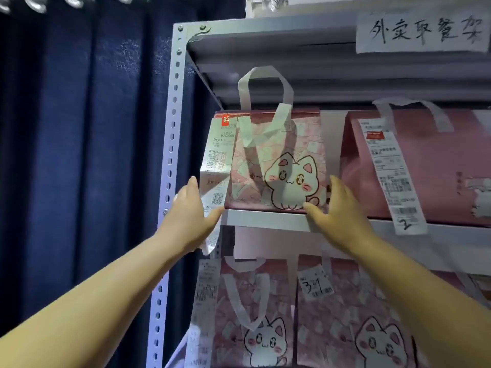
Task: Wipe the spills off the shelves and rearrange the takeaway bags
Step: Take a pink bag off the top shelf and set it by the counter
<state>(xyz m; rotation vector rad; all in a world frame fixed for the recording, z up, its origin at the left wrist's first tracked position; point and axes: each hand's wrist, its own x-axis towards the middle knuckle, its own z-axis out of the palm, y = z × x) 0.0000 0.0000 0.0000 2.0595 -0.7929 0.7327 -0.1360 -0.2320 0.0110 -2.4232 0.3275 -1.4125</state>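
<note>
- Two bare hands flanked one takeaway bag (276, 166), pink with a white cartoon cat, which stood at the left end of the upper shelf (265, 220).
- The left hand (191, 216) was at the bag's lower left corner. Its grip was spread, fingers straight, with the thumb reaching toward the corner beside the hanging receipt (216, 160).
- The right hand (340, 211) lay along the bag's right side. Its grip was also spread, with the thumb at the lower front corner and the fingers pointing up into the gap beside the neighbouring bag.
- Two white handles showed on this bag, one standing upright and one folded down over the front.
- Four bags were plainly visible in all: the cat bag and a plain pink bag (425, 166) on the upper shelf, and two more cat bags, the lower left bag (255, 314) and the lower right bag (358, 328), on the shelf below.
- Each of the four bags carried one printed slip. The plain pink bag's slip (390, 171) was marked "2".
- One handwritten paper sign (422, 31) was stuck to the top of the grey metal rack (170, 144).
- One navy curtain (79, 128) hung to the left of the rack.
</note>
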